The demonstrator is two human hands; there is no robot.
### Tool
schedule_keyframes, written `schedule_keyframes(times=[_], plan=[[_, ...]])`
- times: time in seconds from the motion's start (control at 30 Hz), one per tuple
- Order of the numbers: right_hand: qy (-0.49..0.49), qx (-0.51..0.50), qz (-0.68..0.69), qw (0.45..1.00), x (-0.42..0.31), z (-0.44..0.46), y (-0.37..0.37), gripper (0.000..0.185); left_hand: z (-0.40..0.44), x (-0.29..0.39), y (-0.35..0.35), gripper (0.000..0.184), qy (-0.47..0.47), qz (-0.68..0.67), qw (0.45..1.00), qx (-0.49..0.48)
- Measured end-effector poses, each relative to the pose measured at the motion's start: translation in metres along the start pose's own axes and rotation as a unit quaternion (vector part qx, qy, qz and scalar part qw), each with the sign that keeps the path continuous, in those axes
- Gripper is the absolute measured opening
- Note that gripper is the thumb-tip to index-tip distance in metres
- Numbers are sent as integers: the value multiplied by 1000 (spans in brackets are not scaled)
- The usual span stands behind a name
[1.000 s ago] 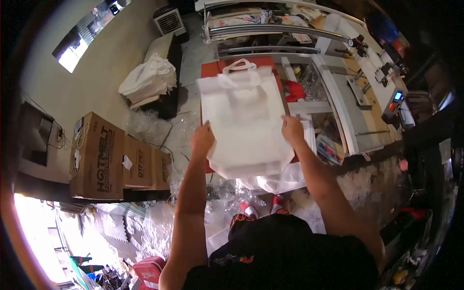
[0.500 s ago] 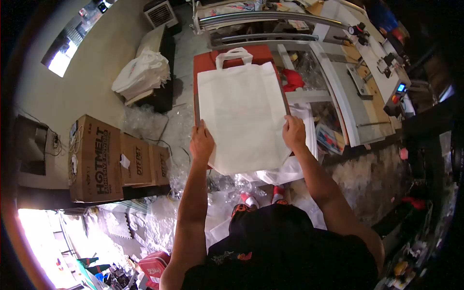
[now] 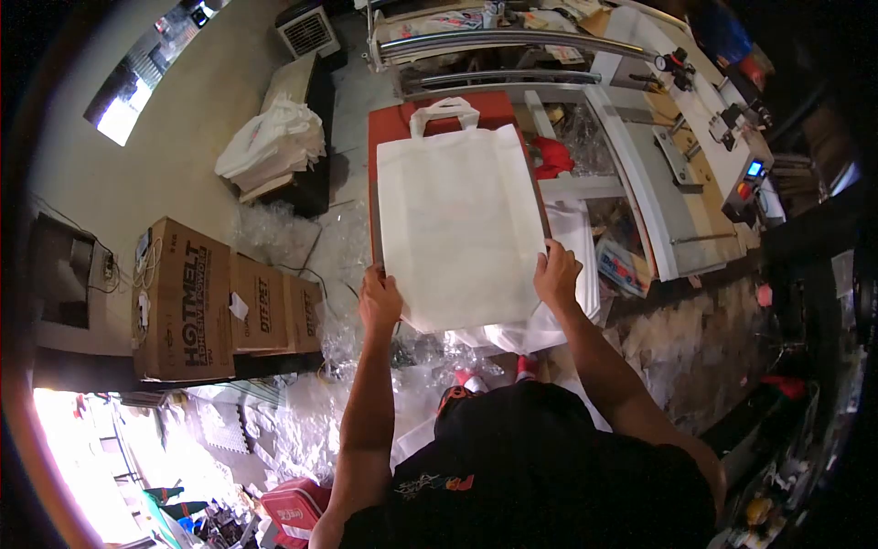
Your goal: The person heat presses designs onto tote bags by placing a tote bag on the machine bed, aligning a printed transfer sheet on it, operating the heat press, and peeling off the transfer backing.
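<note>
Shifted lower, left hand (image 3: 379,300) and right hand (image 3: 557,276) flank the white bag (image 3: 462,229), either grip's closure impossible to tell.

"How are your hands set?"
"Well apart in front of me, backs up. My left hand (image 3: 379,300) has its fingers bent, thumb on the inner side. My right hand (image 3: 558,273) sits slightly farther forward, thumb inward too. How firmly they close, I can't tell."
"And your arms?"
"My left arm (image 3: 368,389) runs nearly straight ahead; my right arm (image 3: 605,357) slants inward toward its hand."
</note>
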State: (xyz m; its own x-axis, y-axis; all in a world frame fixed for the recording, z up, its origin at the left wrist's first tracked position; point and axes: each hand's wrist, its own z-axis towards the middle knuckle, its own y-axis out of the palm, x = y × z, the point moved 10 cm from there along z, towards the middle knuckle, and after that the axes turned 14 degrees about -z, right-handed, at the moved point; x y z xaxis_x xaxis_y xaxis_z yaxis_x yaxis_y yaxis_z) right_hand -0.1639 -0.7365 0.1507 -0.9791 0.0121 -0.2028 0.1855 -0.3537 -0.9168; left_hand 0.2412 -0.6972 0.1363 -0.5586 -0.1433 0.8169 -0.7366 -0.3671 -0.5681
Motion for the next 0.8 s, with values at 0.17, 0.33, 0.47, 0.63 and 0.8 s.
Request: schedule_keyframes(times=[0.17,0.33,0.47,0.63,0.8], plan=[[-18,4,22,1000,0,-1,1,37,2,-8,-3,36,-46,-87,995,-16],[0,-3,45,999,1,-2,1,36,2,-3,-5,33,-7,-82,996,-17],[-9,-1,70,998,1,0,-4,35,3,-13,-3,35,-28,-111,993,-38],[31,91,173,980,54,-21,-39,20,-10,-60,-13,32,-147,-280,947,-56],[190,5,92,977,221,-101,21,10,-77,-176,-79,41,-168,-280,930,167]])
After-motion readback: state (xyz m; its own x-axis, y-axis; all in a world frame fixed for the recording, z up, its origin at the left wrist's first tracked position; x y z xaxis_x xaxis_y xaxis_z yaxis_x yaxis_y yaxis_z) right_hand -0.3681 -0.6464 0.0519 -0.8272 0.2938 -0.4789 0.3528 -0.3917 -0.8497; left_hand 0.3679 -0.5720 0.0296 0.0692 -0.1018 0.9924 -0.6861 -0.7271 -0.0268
